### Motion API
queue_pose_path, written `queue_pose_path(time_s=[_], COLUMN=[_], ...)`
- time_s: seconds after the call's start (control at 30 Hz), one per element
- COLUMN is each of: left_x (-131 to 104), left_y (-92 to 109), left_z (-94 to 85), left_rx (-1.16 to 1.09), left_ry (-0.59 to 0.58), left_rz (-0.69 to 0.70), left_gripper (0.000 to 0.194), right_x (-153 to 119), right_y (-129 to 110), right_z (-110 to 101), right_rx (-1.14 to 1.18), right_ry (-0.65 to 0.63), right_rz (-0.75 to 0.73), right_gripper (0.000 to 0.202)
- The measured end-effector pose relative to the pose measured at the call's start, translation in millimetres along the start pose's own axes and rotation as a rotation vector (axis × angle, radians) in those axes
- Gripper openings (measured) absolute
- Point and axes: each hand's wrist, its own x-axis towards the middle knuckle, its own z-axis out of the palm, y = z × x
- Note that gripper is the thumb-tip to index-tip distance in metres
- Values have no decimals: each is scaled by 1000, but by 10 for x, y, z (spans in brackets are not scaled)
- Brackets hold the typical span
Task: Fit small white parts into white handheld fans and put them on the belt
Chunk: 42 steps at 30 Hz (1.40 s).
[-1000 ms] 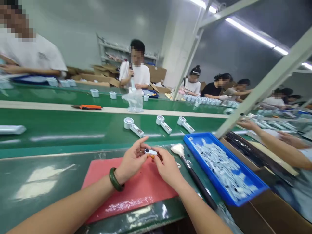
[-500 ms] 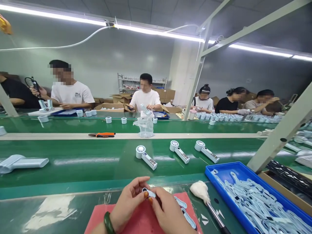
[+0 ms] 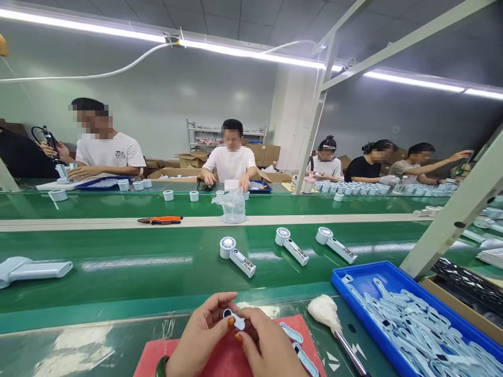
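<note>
Between both hands, over a red mat (image 3: 155, 357), is a small light-blue plastic cover (image 3: 238, 322) with a dark round spot at one end. My left hand (image 3: 202, 332) pinches it between thumb and fingers. My right hand (image 3: 267, 340) has its fingertips closed on the cover's other end, partly hiding it. Two similar light-blue covers (image 3: 291, 332) lie on the mat beside my right hand. A blue tray (image 3: 338, 283) heaped with such covers stands to the right.
Several handheld fans (image 3: 237, 257) lie on the green belt (image 3: 137, 277) ahead. A white-wrapped tool (image 3: 323, 312) rests between mat and tray. Orange pliers (image 3: 160, 220) and a plastic bag (image 3: 232, 207) sit on the middle strip. A metal post (image 3: 451, 204) rises at right; several co-workers sit opposite.
The cover in my hands sits slightly lower and to the left, its dark spot more visible. Across the belt, a co-worker has lowered a light-blue part, and another has stretched an arm out.
</note>
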Motion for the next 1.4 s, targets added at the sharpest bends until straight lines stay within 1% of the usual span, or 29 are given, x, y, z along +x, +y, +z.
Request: queue_pose_path(time_s=[0.13, 0.3, 0.63, 0.7, 0.83, 0.9, 1.07, 1.2, 1.3, 1.4], left_x=[-7, 15, 31, 27, 20, 14, 3, 23, 37, 30], left_y=[-23, -33, -66, -68, -57, -47, -42, -90, -137, -137], left_z=[-11, -14, -5, -9, -11, -8, -13, -34, -40, -24], left_rx=[36, 58, 63, 53, 50, 41, 33, 4, -6, -3], left_ry=[-25, -72, -78, -88, -99, -92, -82, -107, -115, -104], left_rz=[-15, -24, -28, -30, -44, -59, -69, -61, -44, -41], left_gripper=[58, 61, 59, 60, 60, 61, 63, 60, 57, 57], right_x=[0, 4, 18, 33, 69, 78, 64, 67, 86, 99], right_y=[45, -2, 100, 62, -78, -124, -94, -17, 12, 1], right_z=[11, -15, -1, -17, -75, -95, -83, -50, -40, -50], right_rx=[0, -55, -112, -147, -231, -248, -255, -244, -251, -269], right_ry=[27, 13, -48, -77, -156, -183, -173, -156, -173, -188], right_rz=[-3, 3, -39, -24, 71, 93, 70, 42, 50, 63], right_gripper=[33, 29, 36, 37, 38, 37, 37, 38, 39, 38])
